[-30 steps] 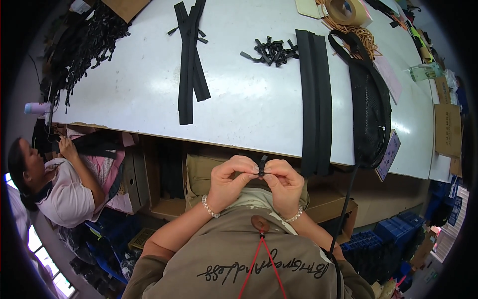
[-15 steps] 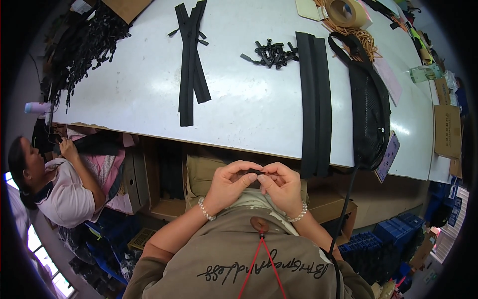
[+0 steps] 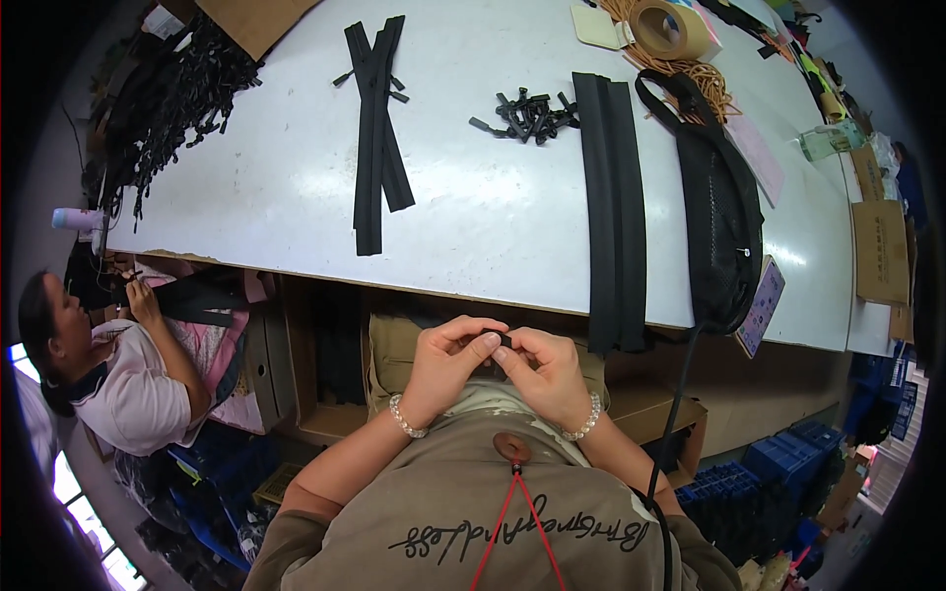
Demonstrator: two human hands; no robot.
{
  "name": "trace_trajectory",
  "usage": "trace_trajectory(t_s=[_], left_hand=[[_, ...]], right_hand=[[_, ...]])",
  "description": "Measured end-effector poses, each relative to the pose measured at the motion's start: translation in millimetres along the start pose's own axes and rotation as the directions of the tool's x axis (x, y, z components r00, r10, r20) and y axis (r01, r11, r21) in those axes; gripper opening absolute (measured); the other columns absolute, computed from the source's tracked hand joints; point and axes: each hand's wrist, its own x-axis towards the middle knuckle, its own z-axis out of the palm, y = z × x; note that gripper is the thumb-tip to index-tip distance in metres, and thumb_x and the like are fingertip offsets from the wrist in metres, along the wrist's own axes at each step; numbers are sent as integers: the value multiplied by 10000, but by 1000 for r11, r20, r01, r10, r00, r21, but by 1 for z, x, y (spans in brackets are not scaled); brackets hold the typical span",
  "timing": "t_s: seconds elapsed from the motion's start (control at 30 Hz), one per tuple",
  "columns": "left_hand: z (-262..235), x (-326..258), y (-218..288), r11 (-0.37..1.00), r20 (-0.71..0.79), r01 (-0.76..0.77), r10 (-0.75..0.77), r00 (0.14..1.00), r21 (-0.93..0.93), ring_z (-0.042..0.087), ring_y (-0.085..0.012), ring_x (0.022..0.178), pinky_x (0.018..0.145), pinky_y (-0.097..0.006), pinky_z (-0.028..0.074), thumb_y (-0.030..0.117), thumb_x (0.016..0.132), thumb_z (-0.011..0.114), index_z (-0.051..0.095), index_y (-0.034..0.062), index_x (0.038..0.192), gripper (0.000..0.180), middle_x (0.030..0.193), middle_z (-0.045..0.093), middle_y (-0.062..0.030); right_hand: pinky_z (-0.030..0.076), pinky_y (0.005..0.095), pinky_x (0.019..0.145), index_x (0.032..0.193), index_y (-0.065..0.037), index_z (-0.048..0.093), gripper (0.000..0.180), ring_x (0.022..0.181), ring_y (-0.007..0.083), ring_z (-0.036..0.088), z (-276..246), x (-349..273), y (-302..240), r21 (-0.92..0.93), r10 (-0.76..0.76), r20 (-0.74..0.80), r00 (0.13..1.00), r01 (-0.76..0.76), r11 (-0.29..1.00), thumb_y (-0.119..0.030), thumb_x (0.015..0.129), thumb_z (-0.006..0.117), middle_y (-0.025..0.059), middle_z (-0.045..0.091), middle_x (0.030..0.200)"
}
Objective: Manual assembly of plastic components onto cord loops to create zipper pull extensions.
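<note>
In front of my body, below the table edge, my left hand (image 3: 448, 362) and my right hand (image 3: 548, 379) meet at the fingertips. Both are closed in a pinch on a small black piece (image 3: 506, 340), mostly hidden by the fingers. Its exact kind does not show. Beyond them on the table lie two crossed black zipper strips (image 3: 369, 197) with pulls sticking out near the far end. A small heap of black zipper pulls (image 3: 532, 116) rests to their right. Wide black zipper strips (image 3: 613, 217) lie lengthwise, their near end hanging over the edge.
A black mesh-fronted bag (image 3: 724, 212) sits right of the wide strips, beside a phone-like purple panel (image 3: 759, 307). A tape roll (image 3: 673, 30) lies far right. Many black pulls (image 3: 187, 94) pile up far left. Another person (image 3: 128, 369) works at the left; blue crates (image 3: 778, 458) stand lower right.
My fingers have shifted on the small black piece, the right fingertips drawing back a little so that more of it shows. The table's contents appear slightly shifted as the view moves.
</note>
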Motion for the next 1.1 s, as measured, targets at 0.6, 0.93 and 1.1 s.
trace_trajectory(t_s=[0.6, 0.93, 1.1], left_hand=[[14, -5, -19, 935, -81, 142, -177, 981, -326, 529, -70, 745, 670, -205, 447, 104, 903, 547, 605, -21, 1047, 200, 863, 613, -27], [9, -1, -2, 894, 1, 232, -251, 968, -383, 520, -63, 737, 687, -192, 451, 73, 897, 544, 609, -22, 1068, 206, 865, 613, -23], [2, -5, 0, 968, 99, 48, -24, 995, -247, 535, -81, 805, 698, -214, 469, 2, 859, 569, 596, -13, 1110, 252, 913, 615, -36]], right_hand=[[257, 237, 389, 548, -27, 384, 284, 420, 63, 330, -3, 17, 9, -205, -256, 2, 967, 251, 946, -18, 695, 627, 15, 371, 462], [316, 248, 442, 673, -5, 528, 208, 504, 39, 401, -4, 8, 19, 257, 5, 82, 997, -25, 966, -114, 826, 616, -13, 514, 570], [345, 239, 496, 731, 11, 553, 178, 564, 53, 424, -8, 5, 7, 296, -104, 99, 990, 71, 953, -112, 850, 601, 8, 520, 635]])
